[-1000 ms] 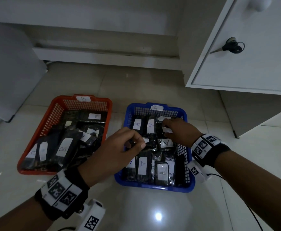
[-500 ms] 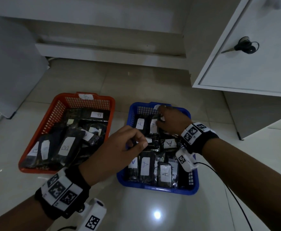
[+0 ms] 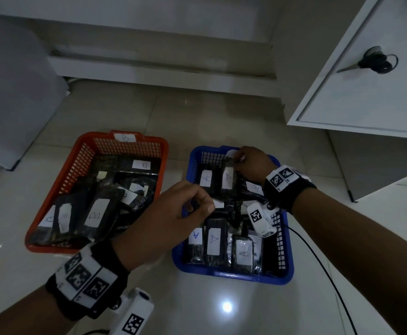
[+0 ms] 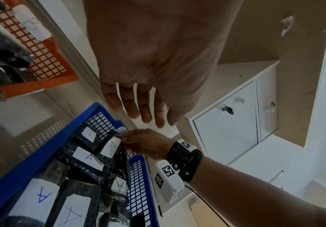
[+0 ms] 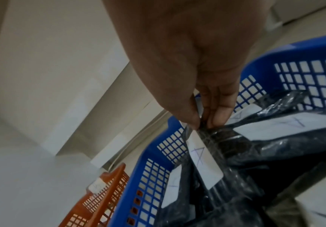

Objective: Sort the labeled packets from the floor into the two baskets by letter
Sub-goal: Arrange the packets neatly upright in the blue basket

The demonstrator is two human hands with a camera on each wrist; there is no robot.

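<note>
The blue basket [image 3: 231,276] holds several black packets labelled A. The orange basket [image 3: 52,247], to its left, holds several labelled B. My right hand [image 3: 240,159] is at the blue basket's far rim. Thumb and fingertips [image 5: 195,122] pinch the top edge of an A packet [image 3: 228,177], which stands tilted against the far wall. The wrist views show the same pinch on this A packet [image 5: 204,162] [image 4: 109,145]. My left hand [image 3: 197,201] hovers over the blue basket's near-left part. Its fingers [image 4: 138,110] are relaxed and hold nothing.
A white cabinet door with a key [image 3: 376,61] in its lock overhangs the upper right. A black cable [image 3: 318,262] trails on the floor right of the blue basket. A white panel [image 3: 16,93] leans at the far left. Bare tiles lie in front.
My right hand moved from the middle of the blue basket to its far rim, taking the A packet's top edge with it. The left hand stayed hovering in place.
</note>
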